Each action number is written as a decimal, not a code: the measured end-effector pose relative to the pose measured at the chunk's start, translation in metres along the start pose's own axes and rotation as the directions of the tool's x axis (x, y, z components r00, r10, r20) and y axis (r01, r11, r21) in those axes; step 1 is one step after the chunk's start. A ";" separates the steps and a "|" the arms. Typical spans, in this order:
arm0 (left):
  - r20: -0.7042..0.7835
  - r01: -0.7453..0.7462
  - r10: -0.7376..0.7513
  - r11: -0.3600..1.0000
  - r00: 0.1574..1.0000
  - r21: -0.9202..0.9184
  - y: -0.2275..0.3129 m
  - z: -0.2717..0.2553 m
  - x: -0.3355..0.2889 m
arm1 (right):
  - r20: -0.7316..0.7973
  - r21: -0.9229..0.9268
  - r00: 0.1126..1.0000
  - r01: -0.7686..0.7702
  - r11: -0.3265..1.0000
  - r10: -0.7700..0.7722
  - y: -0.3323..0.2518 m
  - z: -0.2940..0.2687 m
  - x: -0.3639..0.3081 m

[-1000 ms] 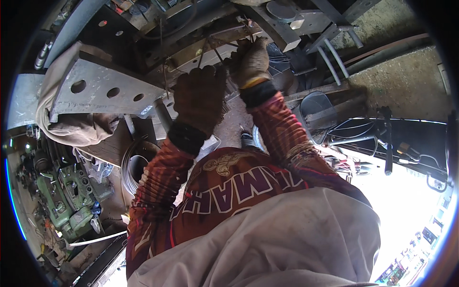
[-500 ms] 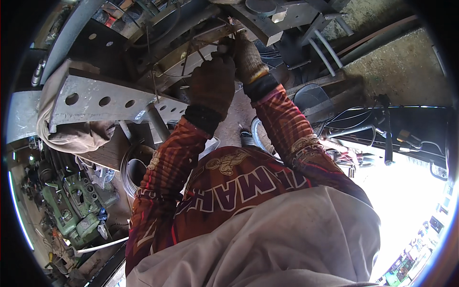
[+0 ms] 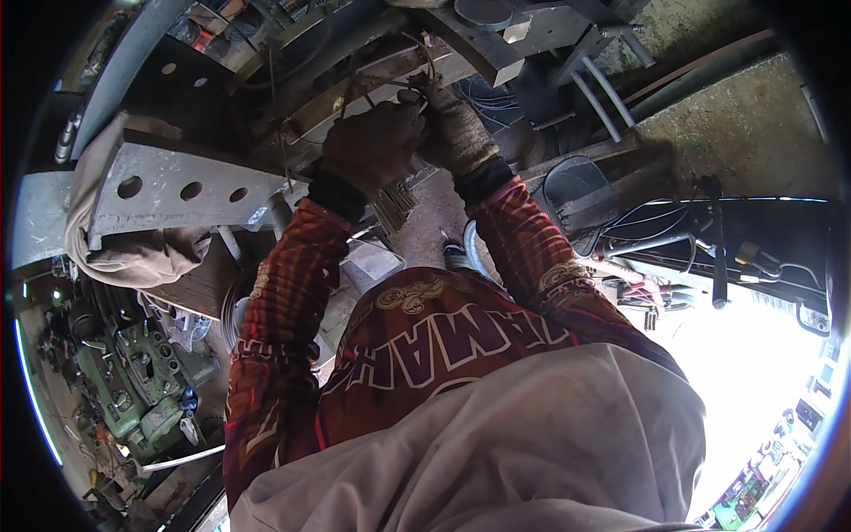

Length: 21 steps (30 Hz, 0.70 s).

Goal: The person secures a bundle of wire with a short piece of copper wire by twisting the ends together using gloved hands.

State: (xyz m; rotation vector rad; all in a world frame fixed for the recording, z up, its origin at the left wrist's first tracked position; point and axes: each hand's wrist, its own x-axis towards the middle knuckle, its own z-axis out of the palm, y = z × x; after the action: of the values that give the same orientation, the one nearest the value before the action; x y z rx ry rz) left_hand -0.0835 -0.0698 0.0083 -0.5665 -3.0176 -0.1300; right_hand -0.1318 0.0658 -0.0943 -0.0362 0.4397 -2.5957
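Hands raised together on thin wire above a cluttered workbench
Grey holed bracket [image 3: 177, 186] sits leftmost; gloved left hand [image 3: 368, 146] curls shut around the wire [image 3: 390, 84]; gloved right hand [image 3: 456, 129], touching it, pinches the same loop

Both hands sit at upper centre, the left hand [image 3: 370, 146] just left of the right hand [image 3: 456, 129], touching, with thin wire [image 3: 390, 84] looped just above them. A holed bracket [image 3: 177, 188] lies to their left, a cloth [image 3: 124, 257] under it. Cables [image 3: 674, 235] lie at right, a machine [image 3: 133, 390] at lower left.
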 end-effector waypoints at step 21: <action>-0.160 0.091 -0.083 0.995 0.984 0.048 0.023 0.005 0.020 | 0.351 -0.930 0.878 0.285 -0.233 -0.324 -0.025 -0.009 0.003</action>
State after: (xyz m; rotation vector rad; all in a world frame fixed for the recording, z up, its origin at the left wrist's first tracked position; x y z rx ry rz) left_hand -0.0936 -0.0411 0.0069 -0.3993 -2.8821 -0.0909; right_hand -0.1472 0.0876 -0.0956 -0.7450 2.7090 -1.7771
